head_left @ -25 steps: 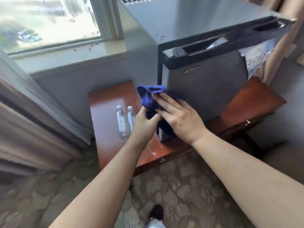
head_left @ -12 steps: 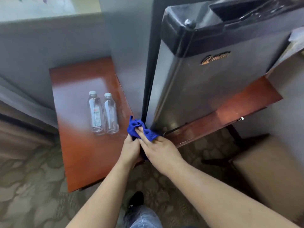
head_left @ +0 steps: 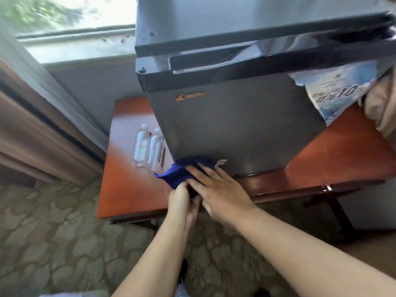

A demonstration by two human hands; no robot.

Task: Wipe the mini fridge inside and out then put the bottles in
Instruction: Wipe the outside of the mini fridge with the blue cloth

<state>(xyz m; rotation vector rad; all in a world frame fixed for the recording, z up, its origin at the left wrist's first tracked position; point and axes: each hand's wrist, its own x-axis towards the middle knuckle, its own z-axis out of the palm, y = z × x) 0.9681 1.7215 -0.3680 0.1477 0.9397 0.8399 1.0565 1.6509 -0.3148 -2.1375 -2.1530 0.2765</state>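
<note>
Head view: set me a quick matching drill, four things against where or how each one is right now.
1. blue cloth
2. bottles
3. fridge door
4. right hand

A. side by side on the table
B. shut
C. fingers straight, pressing the cloth
D. at the door's lower left corner

Pairs: 1-D, 2-A, 3-B, 4-C.

mini fridge (head_left: pixel 235 129): top and right corner cut off by the frame edge; orange door badge too blurred to read.
bottles (head_left: pixel 147 146): right one partly hidden behind the fridge's lower left corner; labels illegible.
blue cloth (head_left: pixel 177 172): near end covered by both hands.
left hand (head_left: pixel 182 200): fingertips hidden in the gripped cloth, under the right hand (head_left: pixel 216 189).
leaflet (head_left: pixel 338 88): left edge behind the fridge; small print blurred.
window (head_left: pixel 64 13): motion-blurred, cut off at the top.
</note>
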